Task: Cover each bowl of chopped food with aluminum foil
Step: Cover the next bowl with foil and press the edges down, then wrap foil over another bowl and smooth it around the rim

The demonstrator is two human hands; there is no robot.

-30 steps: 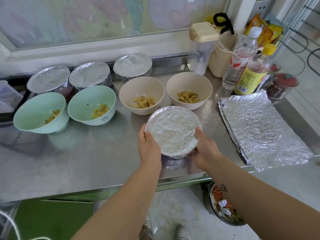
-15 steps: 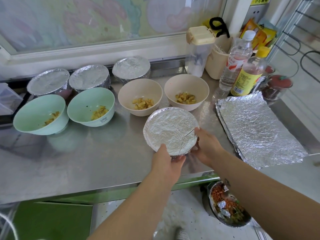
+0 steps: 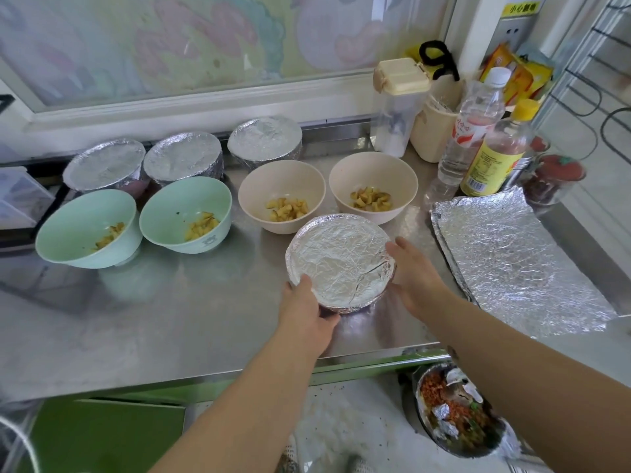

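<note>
I am finishing the wrap on the foil-covered bowl (image 3: pixel 339 259), which stands on the steel counter (image 3: pixel 170 319) near its front edge, just in front of the two beige bowls (image 3: pixel 281 196) and left of the stack of foil sheets (image 3: pixel 519 264). My left hand (image 3: pixel 307 308) grips the near-left rim, thumb on top of the foil and fingers curled round the side below. My right hand (image 3: pixel 415 274) lies against the right side with its fingers nearly straight, pressing and holding nothing. To do this well, I judge I should work round the rim in short presses, folding the skirt down and in against the wall. The left hand should steady the bowl so it does not slide on the smooth steel. The crease near the right rim looks like a weak spot, so I would go gently there. Against half a second ago, the left hand has moved from the near edge toward the near-left, the right hand has reached further round the far-right side with flatter fingers, and the bowl has kept its place.
</note>
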